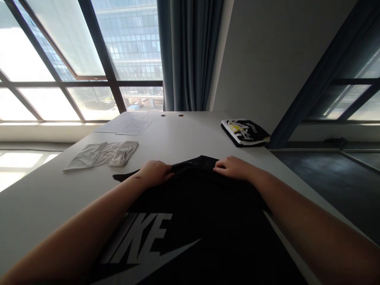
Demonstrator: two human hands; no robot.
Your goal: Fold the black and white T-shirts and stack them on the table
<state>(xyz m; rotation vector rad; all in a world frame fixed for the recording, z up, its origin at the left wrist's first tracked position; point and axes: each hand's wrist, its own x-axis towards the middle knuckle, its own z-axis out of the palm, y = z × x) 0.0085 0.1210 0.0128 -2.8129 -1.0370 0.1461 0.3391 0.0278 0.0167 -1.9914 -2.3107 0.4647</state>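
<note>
A black T-shirt (219, 221) with large pale lettering and a swoosh lies across the near part of the white table, its lower part running out of view at the bottom. My left hand (156, 173) is closed on the shirt's far edge, left of the collar. On the other side of the collar, my right hand (231, 168) pinches the same edge with curled fingers. The cloth between the hands is slightly bunched. A dark corner of fabric sticks out past my left wrist. My left forearm covers part of the lettering.
Folded light-coloured cloth (102, 155) lies on the white table (184, 136) to the left. Papers (127, 123) are behind it. A stack of folded black and white garments (246, 133) sits near the right edge. Windows and a blue curtain (190, 55) stand beyond.
</note>
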